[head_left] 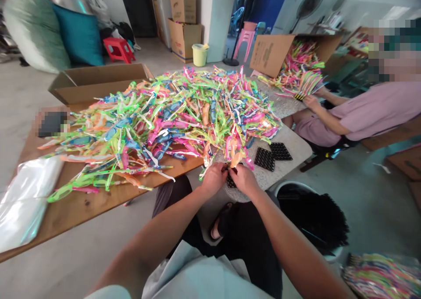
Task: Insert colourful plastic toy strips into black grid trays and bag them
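Observation:
My left hand (213, 177) and my right hand (244, 179) meet at the near edge of the grey tabletop, fingertips almost touching. Between them is a black plastic grid (231, 183), mostly covered by my hands. The left fingers are closed at its edge. The right fingers are pinched over it, and what they grip is hidden. An orange plastic piece (236, 159) lies just beyond my fingertips. Two more black grids (265, 158) (281, 151) rest to the right. A large heap of colourful, thin plastic pieces with pale strips (184, 115) spreads beyond my hands.
At the right, a co-worker's hands (312, 101) hold a fan of colourful pieces beside a tipped cardboard box (272, 53). A bucket of black items (312, 220) stands by my right leg. Clear plastic bags (29, 202) lie on the wooden table (82, 209); an open carton (98, 82) is behind.

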The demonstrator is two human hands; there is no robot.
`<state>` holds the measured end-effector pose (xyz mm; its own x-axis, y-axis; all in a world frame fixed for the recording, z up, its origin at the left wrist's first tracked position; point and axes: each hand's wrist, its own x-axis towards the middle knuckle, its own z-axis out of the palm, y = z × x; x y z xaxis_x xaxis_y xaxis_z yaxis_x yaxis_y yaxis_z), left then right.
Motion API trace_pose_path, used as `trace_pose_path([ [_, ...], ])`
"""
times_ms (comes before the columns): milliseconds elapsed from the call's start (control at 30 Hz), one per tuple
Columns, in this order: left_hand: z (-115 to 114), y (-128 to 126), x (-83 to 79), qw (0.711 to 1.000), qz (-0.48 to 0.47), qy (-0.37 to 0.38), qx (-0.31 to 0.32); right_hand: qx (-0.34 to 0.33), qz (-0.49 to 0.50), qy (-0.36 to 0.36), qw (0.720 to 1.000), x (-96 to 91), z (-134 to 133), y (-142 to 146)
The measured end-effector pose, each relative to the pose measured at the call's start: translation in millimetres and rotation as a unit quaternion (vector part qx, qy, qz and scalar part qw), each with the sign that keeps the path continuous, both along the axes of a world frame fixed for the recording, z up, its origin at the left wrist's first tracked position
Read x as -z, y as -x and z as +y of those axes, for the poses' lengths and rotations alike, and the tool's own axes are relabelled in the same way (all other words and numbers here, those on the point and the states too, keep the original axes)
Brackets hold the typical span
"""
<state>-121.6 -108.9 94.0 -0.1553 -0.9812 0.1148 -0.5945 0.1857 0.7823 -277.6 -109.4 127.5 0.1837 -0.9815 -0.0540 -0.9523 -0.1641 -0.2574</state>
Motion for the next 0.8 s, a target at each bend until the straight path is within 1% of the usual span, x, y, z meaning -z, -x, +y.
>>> trace_pose_path([
  [133,2.1,-0.2,0.0,0.999,0.048,0.009,-0.011,0.001,0.031,-0.017,0.999,-8.5,-2.1,-7.5],
  [233,2.9,-2.4,-2.7,0.995,0.093,0.025,0.018,0.010,0.040,-0.027,0.999,-13.1,-1.2,-11.0],
  [333,2.0,-3.7,-7.5,0.993,0.112,0.026,0.040,-0.003,0.030,-0.034,0.999,-16.4,-0.1,-11.6],
  [400,0.3,-3.0,-10.9,0.994,0.099,0.024,0.034,-0.008,0.026,-0.033,0.999,-17.6,-0.3,-10.9],
  [533,-5.5,-0.2,-15.3,0.998,0.042,0.036,0.011,-0.014,0.024,-0.026,0.999,-17.8,-4.2,-9.1],
  [700,-13.1,-0.9,-15.7,0.996,-0.011,0.078,0.038,-0.028,0.018,-0.040,0.999,-17.8,-9.7,-8.5],
  [800,-13.6,-0.8,-14.1,0.993,-0.039,0.105,0.044,-0.031,0.006,-0.038,0.999,-21.7,-6.3,-10.0],
])
